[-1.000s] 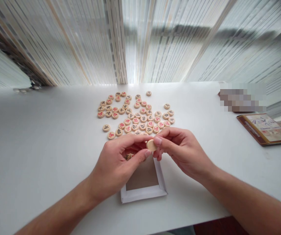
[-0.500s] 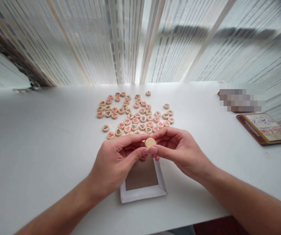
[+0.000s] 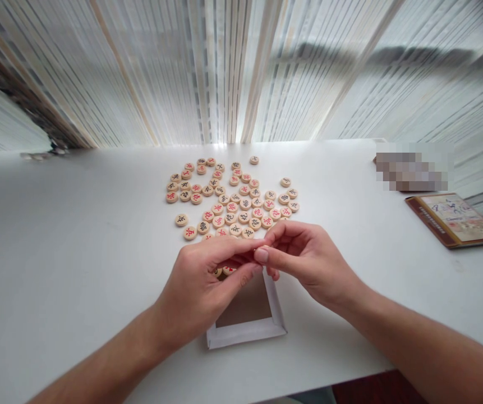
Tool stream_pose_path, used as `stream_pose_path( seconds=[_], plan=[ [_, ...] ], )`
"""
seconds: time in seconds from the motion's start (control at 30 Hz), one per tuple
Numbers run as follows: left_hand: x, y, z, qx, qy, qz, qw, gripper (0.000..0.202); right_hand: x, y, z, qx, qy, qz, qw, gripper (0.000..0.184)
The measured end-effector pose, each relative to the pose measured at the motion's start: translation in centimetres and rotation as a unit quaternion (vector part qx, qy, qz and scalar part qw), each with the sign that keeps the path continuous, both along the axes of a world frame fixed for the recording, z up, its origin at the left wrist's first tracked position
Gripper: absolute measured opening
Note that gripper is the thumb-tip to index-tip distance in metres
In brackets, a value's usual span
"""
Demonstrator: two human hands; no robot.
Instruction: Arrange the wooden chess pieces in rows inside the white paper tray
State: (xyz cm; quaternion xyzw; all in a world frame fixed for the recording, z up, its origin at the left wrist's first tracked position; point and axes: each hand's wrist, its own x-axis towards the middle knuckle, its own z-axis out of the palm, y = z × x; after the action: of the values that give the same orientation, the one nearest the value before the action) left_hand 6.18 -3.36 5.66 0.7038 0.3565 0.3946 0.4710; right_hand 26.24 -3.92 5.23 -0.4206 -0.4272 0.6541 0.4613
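My left hand [image 3: 214, 275] and my right hand [image 3: 302, 252] meet fingertip to fingertip over the far part of a shallow white tray with a brown bottom [image 3: 249, 331]. Both are closed in a pinch around a small wooden Chinese chess piece, now almost wholly covered by the fingers. Through the gap between my left thumb and fingers, two pieces show at the tray's far end, one a red-marked piece [image 3: 228, 270]. Just beyond my hands, many loose round Chinese chess pieces [image 3: 231, 207] with red or black characters lie spread on the table.
The white table [image 3: 77, 269] runs back to a striped curtain [image 3: 224, 73]. A brown-edged flat box or booklet [image 3: 455, 220] lies at the right, with a blurred-out item [image 3: 412, 171] behind it. A lone piece [image 3: 254, 160] sits near the back.
The held piece, which showed its blank pale face between my fingertips, has turned or slipped behind them. My left fingers have shifted slightly, uncovering pieces in the tray.
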Motion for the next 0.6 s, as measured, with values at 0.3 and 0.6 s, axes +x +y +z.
stream_pose_path(
  seconds=[0.3,0.6],
  plan=[
    [-0.08,-0.04,-0.18,-0.130,-0.075,0.007,0.989,0.026,0.55,-0.11,-0.63,0.012,0.016,0.015,1.000,0.025],
    [0.00,0.00,-0.08,-0.144,-0.090,-0.003,0.986,0.023,0.29,-0.02,-0.34,0.001,0.009,0.012,1.000,0.030]
  ],
)
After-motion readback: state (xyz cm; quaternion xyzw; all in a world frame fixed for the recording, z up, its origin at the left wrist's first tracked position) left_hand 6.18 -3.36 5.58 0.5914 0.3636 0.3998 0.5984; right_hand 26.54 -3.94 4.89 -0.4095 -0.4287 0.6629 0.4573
